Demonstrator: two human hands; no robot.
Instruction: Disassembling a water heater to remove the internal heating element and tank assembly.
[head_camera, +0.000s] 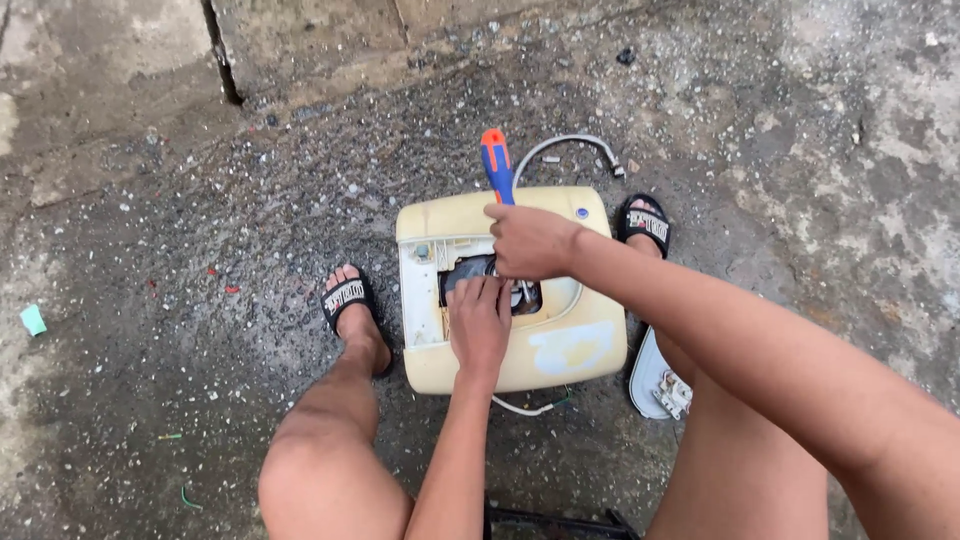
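While the person sits over it, the cream-yellow appliance housing (520, 345) lies flat on the concrete floor (150, 300) between the two sandalled feet. The right hand (530, 240) is closed in a fist around the screwdriver (496, 165), whose orange-and-blue handle stands nearly upright above the knuckles; the shaft runs down into the dark opening (470, 275) in the housing, its tip hidden. The left hand (480, 322) rests palm down on the housing at the lower edge of that opening, fingers (490, 292) extended and loosely together; it appears to press on the part rather than grip anything, though the fingertips are partly hidden. A grey hose (570, 142) curves behind the housing. A white panel (655, 380) lies just beside its right edge.
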